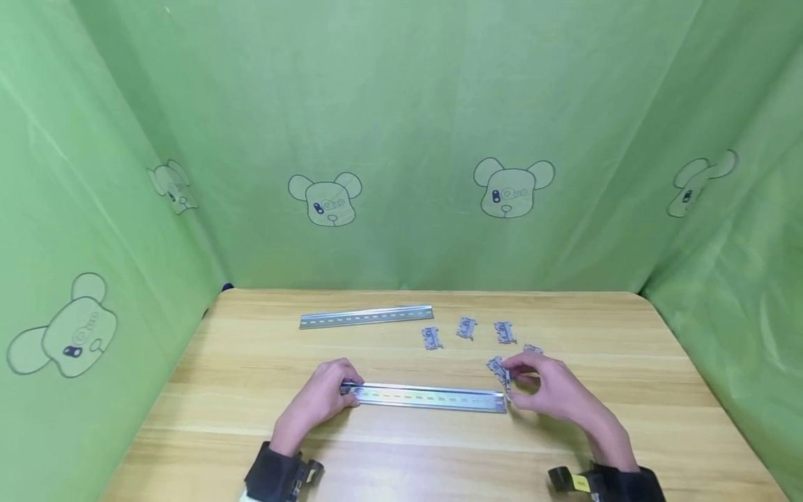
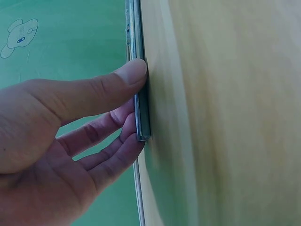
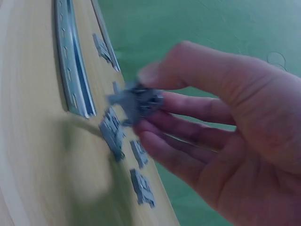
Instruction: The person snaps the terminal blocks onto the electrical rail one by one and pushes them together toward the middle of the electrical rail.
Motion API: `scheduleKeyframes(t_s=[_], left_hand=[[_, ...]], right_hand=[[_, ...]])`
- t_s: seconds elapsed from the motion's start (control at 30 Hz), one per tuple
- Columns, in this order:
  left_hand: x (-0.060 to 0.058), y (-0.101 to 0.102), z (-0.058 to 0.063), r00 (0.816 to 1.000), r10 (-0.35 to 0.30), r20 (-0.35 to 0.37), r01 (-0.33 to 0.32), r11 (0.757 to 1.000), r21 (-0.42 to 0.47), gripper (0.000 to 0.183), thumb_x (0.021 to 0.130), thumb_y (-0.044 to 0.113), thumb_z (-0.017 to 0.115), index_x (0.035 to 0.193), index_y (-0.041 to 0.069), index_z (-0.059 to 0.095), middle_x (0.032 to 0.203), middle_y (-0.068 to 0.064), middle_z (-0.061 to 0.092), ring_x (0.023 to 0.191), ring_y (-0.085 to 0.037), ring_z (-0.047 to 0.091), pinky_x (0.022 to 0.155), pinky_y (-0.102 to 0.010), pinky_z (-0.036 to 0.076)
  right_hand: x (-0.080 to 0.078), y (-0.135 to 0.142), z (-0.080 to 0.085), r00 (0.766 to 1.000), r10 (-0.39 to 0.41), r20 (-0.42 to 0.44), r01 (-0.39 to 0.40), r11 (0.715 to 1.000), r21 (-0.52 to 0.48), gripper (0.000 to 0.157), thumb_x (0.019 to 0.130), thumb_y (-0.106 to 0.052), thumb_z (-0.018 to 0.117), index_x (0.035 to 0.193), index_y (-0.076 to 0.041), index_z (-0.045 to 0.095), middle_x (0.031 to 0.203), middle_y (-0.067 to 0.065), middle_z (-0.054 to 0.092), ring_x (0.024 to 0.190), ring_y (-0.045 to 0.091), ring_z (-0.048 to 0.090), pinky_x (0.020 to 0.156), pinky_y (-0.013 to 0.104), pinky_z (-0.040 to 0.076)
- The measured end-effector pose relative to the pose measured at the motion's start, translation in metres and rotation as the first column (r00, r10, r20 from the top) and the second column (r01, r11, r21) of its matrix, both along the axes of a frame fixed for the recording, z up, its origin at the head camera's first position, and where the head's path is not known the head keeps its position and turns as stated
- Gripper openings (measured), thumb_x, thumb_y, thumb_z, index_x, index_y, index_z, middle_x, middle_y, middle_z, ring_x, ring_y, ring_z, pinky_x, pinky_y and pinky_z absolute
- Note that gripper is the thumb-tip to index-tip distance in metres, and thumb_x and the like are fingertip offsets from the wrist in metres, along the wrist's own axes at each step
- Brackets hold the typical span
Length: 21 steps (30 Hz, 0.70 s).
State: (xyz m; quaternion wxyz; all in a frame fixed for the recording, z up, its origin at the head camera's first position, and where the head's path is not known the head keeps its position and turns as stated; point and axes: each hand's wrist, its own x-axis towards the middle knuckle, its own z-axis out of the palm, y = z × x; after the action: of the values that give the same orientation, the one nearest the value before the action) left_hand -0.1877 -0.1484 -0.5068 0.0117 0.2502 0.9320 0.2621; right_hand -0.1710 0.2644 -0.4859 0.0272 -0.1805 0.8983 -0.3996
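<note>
A slotted metal DIN rail (image 1: pixel 433 397) lies across the near part of the table. My left hand (image 1: pixel 323 395) grips its left end, the thumb (image 2: pixel 131 73) on the near edge and the fingers on the far side. Between thumb and fingertips my right hand (image 1: pixel 555 387) pinches a grey terminal block (image 3: pixel 138 101), somewhat blurred. That block is close to the rail's right end, and the right wrist view shows it apart from the rail. Right beside this hand another grey terminal block (image 1: pixel 497 367) lies on the table.
Further back lies a second DIN rail (image 1: pixel 366 318). Several loose terminal blocks (image 1: pixel 466 328) are spread to its right, one partly hidden behind my right hand. Green curtains (image 1: pixel 401 244) enclose the wooden table (image 1: pixel 401 460) at the back and sides.
</note>
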Motion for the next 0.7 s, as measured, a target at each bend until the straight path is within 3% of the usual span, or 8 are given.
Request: scheduleKeyframes(t_s=[0.13, 0.37, 0.7], left_hand=[[0.0006, -0.0006, 0.0008, 1.0, 0.007, 0.007, -0.007, 1.0, -0.009, 0.029, 0.071, 0.014, 0.084, 0.097, 0.007, 0.077, 0.094, -0.003, 0.069, 0.087, -0.02, 0.065, 0.082, -0.037, 0.058], [0.0003, -0.0007, 0.0018, 1.0, -0.005, 0.004, 0.005, 1.0, 0.004, 0.028, 0.071, 0.013, 0.084, 0.097, 0.007, 0.077, 0.094, -0.003, 0.069, 0.088, -0.021, 0.065, 0.082, -0.038, 0.058], [-0.0006, -0.0017, 0.0015, 1.0, -0.004, -0.002, 0.004, 1.0, -0.006, 0.03, 0.071, 0.015, 0.084, 0.099, 0.007, 0.077, 0.096, -0.003, 0.07, 0.089, -0.02, 0.065, 0.084, -0.04, 0.057]], right_hand=[[0.0037, 0.0071, 0.0016, 0.993, 0.037, 0.108, -0.035, 0.999, -0.024, 0.055, 0.07, -0.004, 0.082, 0.12, 0.005, 0.06, 0.117, 0.021, 0.064, 0.106, 0.036, 0.063, 0.093, 0.044, 0.053], [0.0036, 0.0055, 0.0047, 0.981, 0.073, 0.182, -0.066, 0.997, -0.043, 0.056, 0.068, 0.002, 0.081, 0.119, 0.003, 0.06, 0.12, 0.022, 0.061, 0.11, 0.037, 0.061, 0.094, 0.043, 0.052], [0.0027, -0.0013, 0.0031, 0.979, 0.07, 0.191, -0.07, 0.998, -0.007, 0.057, 0.066, -0.004, 0.084, 0.118, 0.003, 0.061, 0.118, 0.019, 0.064, 0.107, 0.033, 0.063, 0.093, 0.041, 0.053]])
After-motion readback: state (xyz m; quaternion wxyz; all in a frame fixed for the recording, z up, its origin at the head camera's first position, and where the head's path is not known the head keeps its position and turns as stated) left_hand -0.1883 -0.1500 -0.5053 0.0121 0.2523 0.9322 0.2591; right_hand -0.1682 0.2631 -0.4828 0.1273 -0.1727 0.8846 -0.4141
